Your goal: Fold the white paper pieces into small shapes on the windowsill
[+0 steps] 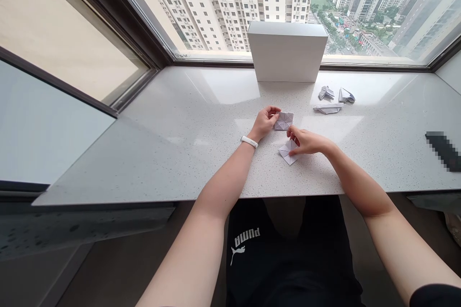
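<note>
My left hand (265, 122), a white band on its wrist, pinches the left edge of a creased square of folded white paper (284, 121) on the sill. My right hand (304, 141) is just below and to the right. Its thumb lies on a second folded paper (287, 152), turned like a diamond, nearer to me. The right index finger reaches up to the lower edge of the first paper; whether it touches it I cannot tell. Fold lines cross the faces of both papers.
Behind, a white box (288, 55) stands upright against the window. To its right lie several folded paper pieces, among them a boat-like one (328, 108). A blurred dark object (442, 151) rests at far right. The speckled sill's front edge (144, 201) is close to me.
</note>
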Tool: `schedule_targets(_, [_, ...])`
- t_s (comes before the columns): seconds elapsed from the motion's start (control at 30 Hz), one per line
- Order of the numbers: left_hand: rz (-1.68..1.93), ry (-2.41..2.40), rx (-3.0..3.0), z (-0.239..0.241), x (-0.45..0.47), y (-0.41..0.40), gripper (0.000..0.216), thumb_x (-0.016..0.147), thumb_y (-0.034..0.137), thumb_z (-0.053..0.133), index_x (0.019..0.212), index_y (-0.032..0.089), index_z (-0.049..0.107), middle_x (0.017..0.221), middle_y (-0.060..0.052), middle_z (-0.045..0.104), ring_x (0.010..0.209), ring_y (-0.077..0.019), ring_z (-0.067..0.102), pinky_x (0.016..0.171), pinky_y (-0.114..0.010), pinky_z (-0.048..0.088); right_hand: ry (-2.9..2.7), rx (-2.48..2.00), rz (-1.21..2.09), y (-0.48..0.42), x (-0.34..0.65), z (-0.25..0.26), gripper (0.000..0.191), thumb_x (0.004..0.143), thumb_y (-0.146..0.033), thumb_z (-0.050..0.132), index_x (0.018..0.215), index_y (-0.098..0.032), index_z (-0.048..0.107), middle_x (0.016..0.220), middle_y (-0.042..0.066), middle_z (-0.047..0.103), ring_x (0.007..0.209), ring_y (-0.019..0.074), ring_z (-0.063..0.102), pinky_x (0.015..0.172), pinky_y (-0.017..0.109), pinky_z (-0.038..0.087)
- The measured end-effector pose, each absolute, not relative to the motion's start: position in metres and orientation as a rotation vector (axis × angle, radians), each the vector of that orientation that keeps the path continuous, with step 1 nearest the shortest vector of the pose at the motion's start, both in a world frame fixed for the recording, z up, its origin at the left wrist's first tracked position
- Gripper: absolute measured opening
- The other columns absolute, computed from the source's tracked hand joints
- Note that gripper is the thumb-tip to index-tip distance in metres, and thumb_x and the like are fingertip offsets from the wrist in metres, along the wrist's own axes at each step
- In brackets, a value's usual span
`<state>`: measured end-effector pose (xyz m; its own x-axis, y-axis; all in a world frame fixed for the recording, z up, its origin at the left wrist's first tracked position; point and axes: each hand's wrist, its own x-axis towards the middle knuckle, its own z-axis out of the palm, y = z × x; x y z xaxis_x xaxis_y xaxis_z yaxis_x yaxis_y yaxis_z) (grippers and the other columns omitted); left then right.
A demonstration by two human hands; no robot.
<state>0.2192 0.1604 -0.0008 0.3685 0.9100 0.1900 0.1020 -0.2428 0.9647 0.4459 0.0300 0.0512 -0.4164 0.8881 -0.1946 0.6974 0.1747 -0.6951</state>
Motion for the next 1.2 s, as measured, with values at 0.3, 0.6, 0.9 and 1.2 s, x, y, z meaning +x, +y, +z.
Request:
schedule_targets(0.3, [1.007,0.887,1.596,0.000,0.222,0.160,0.016,0.102,0.026,0.080,0.116,0.019,0.079,0.121,-0.014,0.088,0.110,-0.0284,0.084,0.095,-0.042,0.072,-1.853,-1.422,1.010,0.055,0.456,0.034,0.039,0.098,-0.064,0.079,0.106,-0.027,0.066,0.097,0.004,0.076,0.085,0.0241,0.064,0.075,0.036,0.048])
schedule_targets(0.6, [0.974,0.848,1.591,0.002,0.225,0.158,0.018,0.100,0.026,0.085,0.115,0.018,0.081,0.118,-0.014,0.089,0.106,-0.0272,0.083,0.098,-0.043,0.070,-1.509,-1.487,0.785,0.070,0.456,0.019,0.049,0.091,-0.075,0.081,0.101,-0.028,0.073,0.075,-0.003,0.060,0.071,0.0203,0.052,0.069,0.036,0.040])
schedule_targets(0.9, [0.964,0.763,1.627,0.001,0.221,0.159,0.031,0.097,0.040,0.093,0.116,0.019,0.082,0.123,-0.014,0.090,0.116,-0.0297,0.085,0.107,-0.048,0.071,-1.459,-1.506,0.679,0.077,0.447,0.010,0.045,0.095,-0.067,0.089,0.100,-0.028,0.065,0.082,-0.002,0.064,0.078,0.0206,0.057,0.072,0.034,0.047])
schedule_targets(1.2, [0.957,0.764,1.635,0.000,0.220,0.162,0.029,0.098,0.040,0.090,0.116,0.019,0.083,0.124,-0.015,0.090,0.117,-0.0307,0.084,0.107,-0.048,0.070,-1.450,-1.557,0.627,0.078,0.445,0.004,0.043,0.096,-0.057,0.091,0.105,-0.028,0.060,0.089,0.000,0.067,0.084,0.0230,0.062,0.081,0.038,0.052])
